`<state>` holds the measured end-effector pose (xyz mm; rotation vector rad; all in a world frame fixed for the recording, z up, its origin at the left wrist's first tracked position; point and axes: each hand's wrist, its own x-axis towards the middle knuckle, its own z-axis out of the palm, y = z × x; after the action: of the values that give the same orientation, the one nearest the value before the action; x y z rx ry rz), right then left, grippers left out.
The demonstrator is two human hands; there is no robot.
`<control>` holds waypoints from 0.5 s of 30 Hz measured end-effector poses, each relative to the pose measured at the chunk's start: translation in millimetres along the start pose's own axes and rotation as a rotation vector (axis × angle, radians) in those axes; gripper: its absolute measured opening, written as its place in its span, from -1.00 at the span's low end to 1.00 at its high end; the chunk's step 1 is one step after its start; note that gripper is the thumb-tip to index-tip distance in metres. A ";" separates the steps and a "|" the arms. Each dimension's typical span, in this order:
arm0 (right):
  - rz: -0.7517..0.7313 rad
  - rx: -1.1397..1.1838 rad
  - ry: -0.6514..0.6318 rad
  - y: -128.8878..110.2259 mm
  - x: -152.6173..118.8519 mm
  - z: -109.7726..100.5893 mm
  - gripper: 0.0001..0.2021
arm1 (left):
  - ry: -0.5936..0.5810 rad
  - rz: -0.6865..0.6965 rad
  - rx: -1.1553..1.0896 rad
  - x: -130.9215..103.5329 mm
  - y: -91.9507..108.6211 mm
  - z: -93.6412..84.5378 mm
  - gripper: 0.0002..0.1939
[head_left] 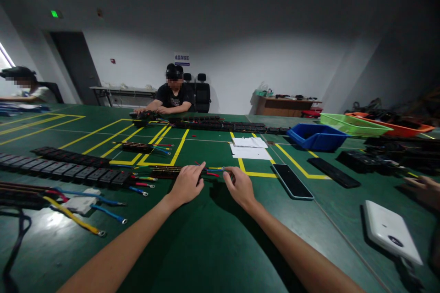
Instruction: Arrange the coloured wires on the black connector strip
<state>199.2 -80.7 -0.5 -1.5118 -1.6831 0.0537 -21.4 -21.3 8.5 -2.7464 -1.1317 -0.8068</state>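
In front of me lies a black strip (pixel 165 172) with thin copper-coloured lines along it. My left hand (pixel 187 184) is over its right end, fingers bent round it, hiding that end. Yellow, blue and red wires come out to the right of that hand. My right hand (pixel 239 187) has its thumb and forefinger closed at the tip of the blue wire (pixel 215 170); the tip itself is partly covered. The red wire (pixel 212 174) hangs loose beside it, touching neither fingertip.
Long black socket strips (pixel 75 171) with lugged wires lie at left, a similar short strip (pixel 137 147) ahead. White papers (pixel 250 151), a phone (pixel 292 182), a blue bin (pixel 314 137), a green bin (pixel 354 124) and a white device (pixel 392 231) are at right. A co-worker (pixel 173 94) sits opposite; another person's hand (pixel 424 185) is at right.
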 end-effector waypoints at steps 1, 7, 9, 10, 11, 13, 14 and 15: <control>-0.061 0.027 -0.009 0.0 -1.3 0.1 -0.64 | 0.005 -0.001 0.001 0.0 -0.2 0.4 -0.42; -0.115 -0.012 -0.087 -3.7 -4.6 0.2 -0.55 | 0.004 -0.021 -0.006 0.3 0.1 -1.2 -0.42; -0.019 -0.056 -0.037 -2.8 -2.9 1.3 -0.64 | -0.011 -0.029 -0.008 0.5 0.9 -3.1 -0.42; 0.030 -0.072 -0.016 -2.0 -1.8 1.9 -0.66 | -0.017 -0.032 -0.009 0.5 1.3 -3.9 -0.43; 0.073 -0.085 -0.002 -1.2 -0.7 2.4 -0.67 | -0.021 -0.033 -0.011 0.5 1.7 -4.6 -0.43; 0.134 -0.107 0.008 0.0 1.3 3.2 -0.67 | -0.024 -0.033 -0.013 0.6 2.2 -5.3 -0.43; 0.150 -0.120 0.003 0.2 2.1 3.5 -0.66 | -0.024 -0.033 -0.011 0.6 2.3 -5.2 -0.44; 0.156 -0.134 -0.007 0.3 2.7 3.7 -0.65 | -0.022 -0.034 -0.008 0.6 2.4 -5.0 -0.44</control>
<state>197.4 -76.6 -1.5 -1.7430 -1.5978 0.0300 -21.7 -23.9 13.4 -2.7561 -1.1850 -0.7886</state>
